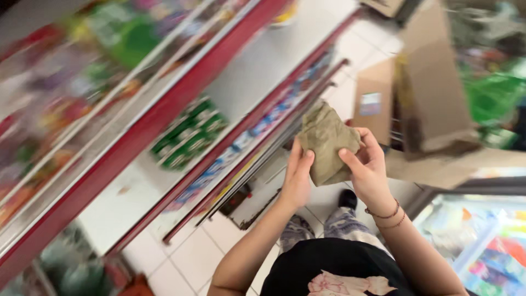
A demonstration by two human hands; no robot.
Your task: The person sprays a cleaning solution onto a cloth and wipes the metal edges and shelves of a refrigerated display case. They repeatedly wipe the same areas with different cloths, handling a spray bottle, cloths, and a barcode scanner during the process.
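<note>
A small shop was shown: red-edged shelves [137,137] stocked with packaged goods [189,134], a glass-topped freezer [476,235] of bright packets, opened cardboard cartons [427,93] and a white tiled floor [192,257] were seen.

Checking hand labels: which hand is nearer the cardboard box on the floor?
Right. The right hand grips the crumpled brown paper on the side facing the cardboard box; the left hand holds its far side.

The person wears a black sleeveless top [334,263] with a pale pink flower print [350,285] on the front, and loose grey-and-white patterned trousers [342,225]. Thin reddish string bracelets [388,215] circle the right wrist, and a dark shoe [347,198] shows below.
</note>
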